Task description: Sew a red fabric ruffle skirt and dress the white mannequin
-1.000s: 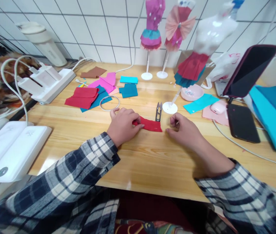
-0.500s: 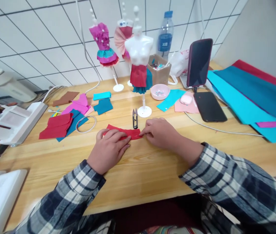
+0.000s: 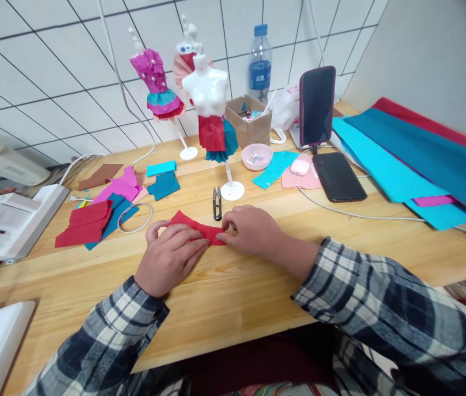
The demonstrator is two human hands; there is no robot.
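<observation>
A folded strip of red crepe paper (image 3: pixel 192 223) lies on the wooden table in front of me. My left hand (image 3: pixel 171 253) rests over its left and middle part, fingertips pressing on the strip, with thumb and forefinger close together at its lower edge. At the right end my right hand (image 3: pixel 247 230) pinches the strip between thumb and forefinger. Part of the paper is hidden under the left fingers. Just beyond it lie small black thread snips (image 3: pixel 217 204), blades pointing away. Behind them stands a white mini mannequin (image 3: pixel 206 91) with a red and teal paper skirt.
Crepe paper pieces (image 3: pixel 82 223) and a looped white cable (image 3: pixel 148 217) lie left. Behind are a dressed mannequin (image 3: pixel 153 71), cardboard box (image 3: pixel 253 132), pink bowl (image 3: pixel 256 157) and water bottle (image 3: pixel 260 66). Phones (image 3: pixel 339 177) and large paper sheets (image 3: pixel 414 159) lie right.
My right thumb and forefinger have closed into a pinch at the strip's right end, and the strip's fold looks flatter. The whole view has shifted slightly; my left hand stays on the paper.
</observation>
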